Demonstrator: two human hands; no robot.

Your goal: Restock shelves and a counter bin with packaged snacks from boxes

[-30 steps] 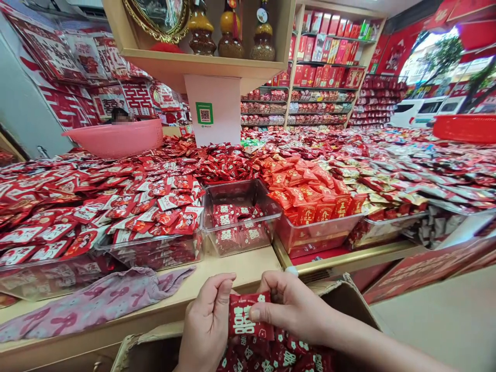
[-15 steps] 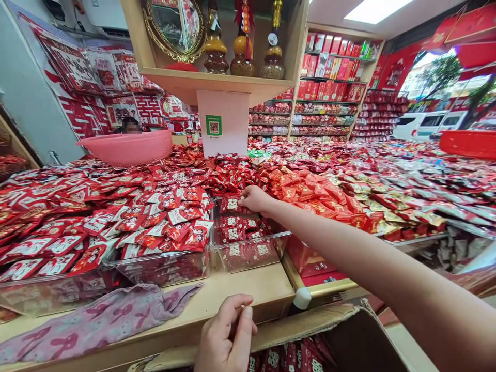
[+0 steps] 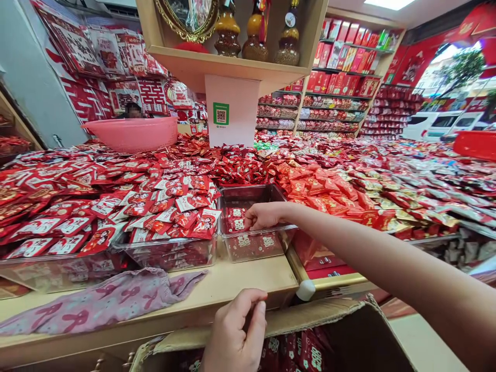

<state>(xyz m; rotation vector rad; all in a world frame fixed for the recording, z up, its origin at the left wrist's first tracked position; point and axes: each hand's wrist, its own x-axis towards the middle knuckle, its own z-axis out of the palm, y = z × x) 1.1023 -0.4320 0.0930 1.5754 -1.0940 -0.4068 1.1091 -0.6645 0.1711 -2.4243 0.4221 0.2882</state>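
My right hand (image 3: 266,216) reaches into a clear plastic bin (image 3: 253,190), its fingers closed at the right edge of a red packet (image 3: 235,219) with pale double-happiness print. More packets of this print show through the bin's front wall. My left hand (image 3: 239,330) hovers over the near edge of an open cardboard box (image 3: 310,319), fingers curled and thumb close to the forefinger, with nothing visible between them. Inside that box lie several red packets (image 3: 310,354) of the same print. My left hand hides part of the box.
Bins heaped with red and white packets (image 3: 174,206) stand to the left, orange-red packets (image 3: 321,191) to the right. A pink patterned cloth (image 3: 116,299) lies on the counter's front edge. Behind are a pink basket (image 3: 132,135), a QR-code stand (image 3: 232,113) and a person partly hidden.
My right hand has moved from the bin's far end to its front part, at a packet there. The bin's rear now shows bare plastic. My left hand stays curled over the box; the view has shifted.
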